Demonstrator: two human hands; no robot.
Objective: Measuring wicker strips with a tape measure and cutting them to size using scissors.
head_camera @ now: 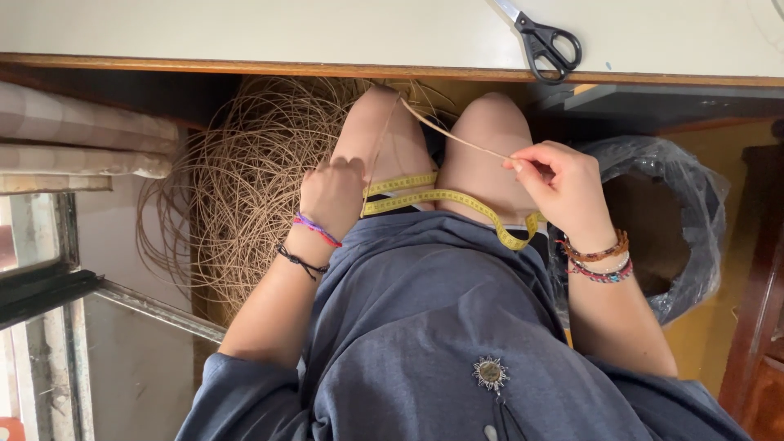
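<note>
My left hand (331, 196) is closed over one end of a yellow measuring tape (445, 198) and a thin tan reed strand (457, 139), resting on my left knee. My right hand (559, 184) pinches the same strand between thumb and fingertips above my right knee, with the tape's other end hanging under that wrist. The strand runs taut from the right hand up to a bend near the knees, then down to the left hand. The tape lies stretched across both thighs. Both wrists wear bracelets.
A large loose coil of tan reed (245, 180) lies on the floor left of my legs. Black-handled scissors (545, 42) rest on the white table (245, 33) above. A bin lined with a dark plastic bag (653, 220) stands at right. A window frame (49, 278) is at lower left.
</note>
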